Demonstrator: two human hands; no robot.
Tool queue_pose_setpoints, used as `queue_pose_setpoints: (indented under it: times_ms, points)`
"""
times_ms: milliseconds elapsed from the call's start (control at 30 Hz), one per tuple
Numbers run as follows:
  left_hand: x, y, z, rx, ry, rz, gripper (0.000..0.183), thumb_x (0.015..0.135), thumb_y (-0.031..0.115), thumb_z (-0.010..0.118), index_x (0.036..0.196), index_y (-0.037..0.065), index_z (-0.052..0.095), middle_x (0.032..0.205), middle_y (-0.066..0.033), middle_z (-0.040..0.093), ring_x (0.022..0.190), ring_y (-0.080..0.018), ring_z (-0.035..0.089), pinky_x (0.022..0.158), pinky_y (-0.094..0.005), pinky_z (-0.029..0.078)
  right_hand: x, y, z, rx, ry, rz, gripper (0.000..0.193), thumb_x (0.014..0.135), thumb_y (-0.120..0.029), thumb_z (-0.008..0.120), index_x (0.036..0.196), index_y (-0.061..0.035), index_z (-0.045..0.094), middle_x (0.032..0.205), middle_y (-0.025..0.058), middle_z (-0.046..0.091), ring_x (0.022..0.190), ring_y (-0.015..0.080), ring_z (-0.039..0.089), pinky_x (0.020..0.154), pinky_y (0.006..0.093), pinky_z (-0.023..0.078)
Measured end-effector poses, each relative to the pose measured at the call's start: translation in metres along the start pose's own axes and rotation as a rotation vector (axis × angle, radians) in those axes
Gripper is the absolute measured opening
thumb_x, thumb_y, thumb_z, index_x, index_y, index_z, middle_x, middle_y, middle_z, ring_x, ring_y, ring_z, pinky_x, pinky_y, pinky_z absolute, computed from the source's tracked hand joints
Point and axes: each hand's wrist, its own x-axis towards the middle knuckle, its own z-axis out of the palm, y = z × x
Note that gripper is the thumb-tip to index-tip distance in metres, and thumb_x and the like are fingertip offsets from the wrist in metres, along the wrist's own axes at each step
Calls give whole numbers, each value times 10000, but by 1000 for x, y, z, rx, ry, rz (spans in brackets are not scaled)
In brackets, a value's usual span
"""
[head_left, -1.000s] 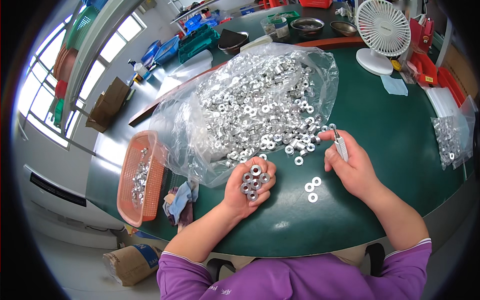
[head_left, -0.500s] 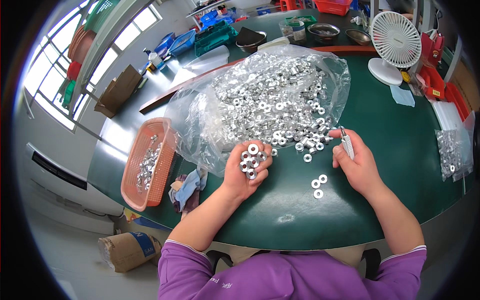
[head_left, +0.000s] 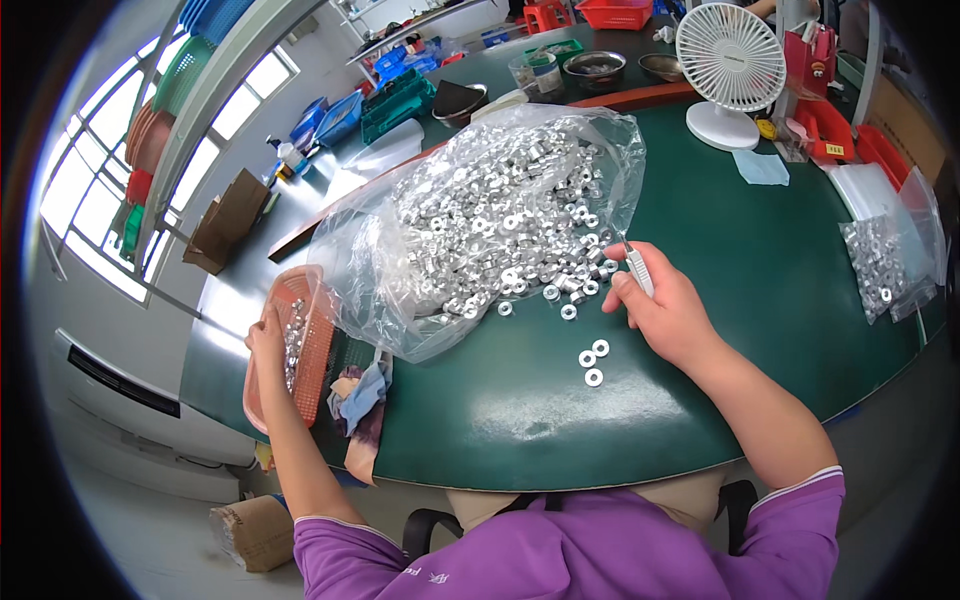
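Barely begun: left hand open-fingered over orange basket holding few rings, right hand gripping tweezers beside three sorted rings, full bag remaining.

Dark green table top. Silvery metal rings in clear plastic bag. Orange mesh plastic basket, silver pieces inside. White round desk fan. Purple sleeves, white cuff stripe. Blue-and-tan crumpled rag. Pale blue cloth square.
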Motion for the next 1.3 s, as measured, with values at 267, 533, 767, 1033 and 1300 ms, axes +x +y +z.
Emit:
queue_pose_setpoints:
  times_ms: [267, 533, 767, 1033, 1300]
  points:
    - [-223, 206, -35, -644, -709, 792, 252, 865, 42, 573, 1116, 18, 571, 1069, -111, 617, 986, -196, 603, 825, -295, 484, 4, 29, -12, -284, 20, -8, 373, 941, -244, 477, 1257, -53, 421, 954, 169, 657, 918, 373, 617, 788, 414, 468]
    - [-296, 250, 4, -576, -812, 1241, 546, 791, 29, 599, 1308, 29, 427, 1271, -160, 473, 1188, -339, 432, 1009, -406, 352, 2, 29, -4, -303, -218, -121, 434, 914, -219, 525, 1319, -118, 401, 1093, 195, 611, 1054, 378, 561, 898, 428, 442]
    - [-304, 232, -12, -605, -882, 1196, 400, 769, 44, 647, 1155, 17, 547, 1159, -126, 538, 1103, -315, 485, 938, -395, 409, -4, 24, -2, -305, -302, -88, 405, 917, -237, 521, 1293, -118, 430, 1110, 203, 594, 1028, 394, 559, 886, 438, 443]
    - [-300, 224, -8, -629, -820, 1209, 394, 712, 32, 697, 1092, 39, 589, 1140, -111, 558, 1074, -300, 513, 935, -400, 408, -9, 12, 5, -389, -399, -212, 436, 878, -140, 551, 1304, -130, 460, 1127, 49, 621, 1052, 271, 541, 914, 380, 428]
    - [-300, 227, -19, -570, -853, 1290, 462, 750, 76, 665, 1201, 58, 564, 1270, -112, 522, 1195, -324, 452, 1000, -431, 366, -5, 17, -2, -478, -273, -198, 409, 871, -157, 551, 1273, -132, 478, 1065, 112, 624, 989, 306, 569, 855, 406, 462]
